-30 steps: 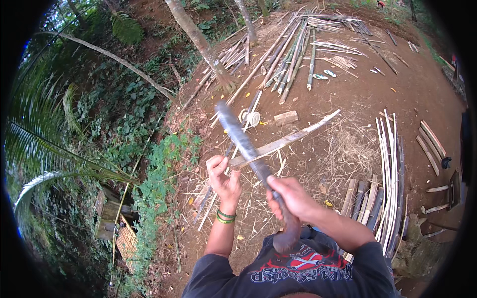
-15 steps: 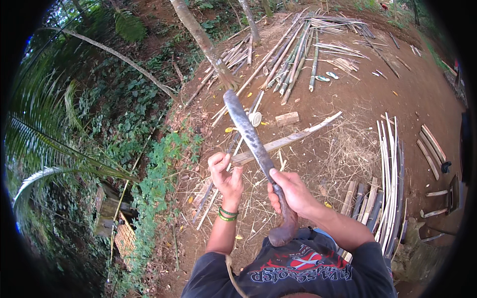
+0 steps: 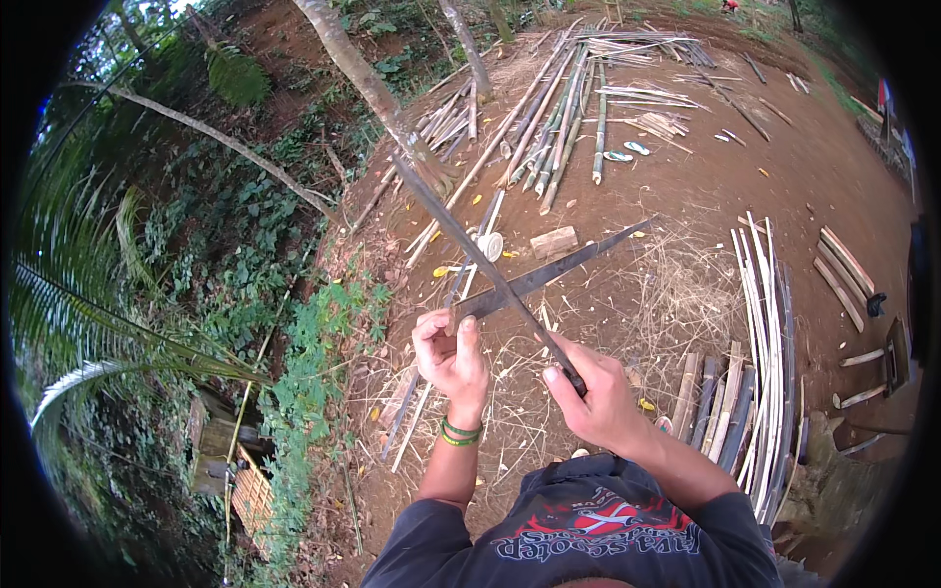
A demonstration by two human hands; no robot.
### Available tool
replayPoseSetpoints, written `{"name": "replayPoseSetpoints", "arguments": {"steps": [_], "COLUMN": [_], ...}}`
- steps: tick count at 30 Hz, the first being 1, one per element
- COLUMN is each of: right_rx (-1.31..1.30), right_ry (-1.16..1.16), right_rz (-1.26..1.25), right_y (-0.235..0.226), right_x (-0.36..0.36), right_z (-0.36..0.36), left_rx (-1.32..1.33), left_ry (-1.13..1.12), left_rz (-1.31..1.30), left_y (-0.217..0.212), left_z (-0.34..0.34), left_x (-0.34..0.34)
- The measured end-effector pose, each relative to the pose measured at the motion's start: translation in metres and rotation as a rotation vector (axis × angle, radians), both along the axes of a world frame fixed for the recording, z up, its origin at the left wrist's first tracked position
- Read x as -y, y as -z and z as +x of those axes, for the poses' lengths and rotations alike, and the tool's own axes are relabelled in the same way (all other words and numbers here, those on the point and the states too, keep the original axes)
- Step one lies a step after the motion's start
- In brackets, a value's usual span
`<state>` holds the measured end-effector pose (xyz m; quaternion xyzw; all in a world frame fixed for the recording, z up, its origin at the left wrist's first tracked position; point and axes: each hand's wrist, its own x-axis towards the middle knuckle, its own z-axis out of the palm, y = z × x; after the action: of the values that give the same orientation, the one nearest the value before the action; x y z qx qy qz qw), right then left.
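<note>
My right hand (image 3: 600, 392) is wrapped round the handle of a machete (image 3: 453, 233). Its long blade slants up to the left and is seen nearly edge-on. My left hand (image 3: 456, 365), with green bands at the wrist, pinches the near end of a bamboo strip (image 3: 588, 257). The strip points away to the right, its dark side up. In this view the blade crosses over the strip a little beyond my left fingers; I cannot tell whether they touch.
Bamboo poles (image 3: 559, 147) lie in a pile at the far side, with a pair of sandals (image 3: 627, 154) beside it. A wooden block (image 3: 554, 242) and a pale round roll (image 3: 490, 246) are ahead. Long split strips (image 3: 760, 343) lie at right. Bushes (image 3: 304, 382) edge the left.
The machete has turned from showing its broad face to nearly edge-on. The bamboo strip has rolled from its pale side to its dark side. Both hands still hold on.
</note>
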<state>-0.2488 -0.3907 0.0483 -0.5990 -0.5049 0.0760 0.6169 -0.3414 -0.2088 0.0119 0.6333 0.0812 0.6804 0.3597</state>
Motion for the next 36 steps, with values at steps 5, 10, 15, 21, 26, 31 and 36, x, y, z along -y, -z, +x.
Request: {"name": "replayPoseSetpoints", "arguments": {"steps": [5,10,15,21,26,31,36], "right_rx": [0.125,0.238,0.334,0.344,0.404,0.492,0.496], "right_ry": [0.035,0.054,0.092,0.082,0.092,0.059,0.074], "right_rz": [0.031,-0.004,0.010,-0.053,-0.097,-0.201,-0.221], "right_y": [-0.003,-0.012,-0.013,-0.012,-0.017,-0.032,-0.045], "right_x": [0.002,0.005,0.002,-0.006,-0.005,0.002,0.008], "right_z": [0.001,0.000,0.005,0.009,0.011,0.021,0.025], "left_rx": [-0.022,-0.097,-0.076,-0.080,-0.039,-0.035,-0.129], "left_ry": [-0.043,-0.017,-0.015,-0.007,0.049,0.106,0.115], "left_rz": [0.132,0.101,0.105,0.171,0.105,0.173,0.178], "left_y": [-0.009,-0.008,-0.009,-0.003,-0.007,-0.015,-0.016], "left_z": [0.015,0.015,0.020,0.017,0.018,0.019,0.017], "left_x": [0.014,0.022,0.021,0.011,0.012,0.003,0.000]}}
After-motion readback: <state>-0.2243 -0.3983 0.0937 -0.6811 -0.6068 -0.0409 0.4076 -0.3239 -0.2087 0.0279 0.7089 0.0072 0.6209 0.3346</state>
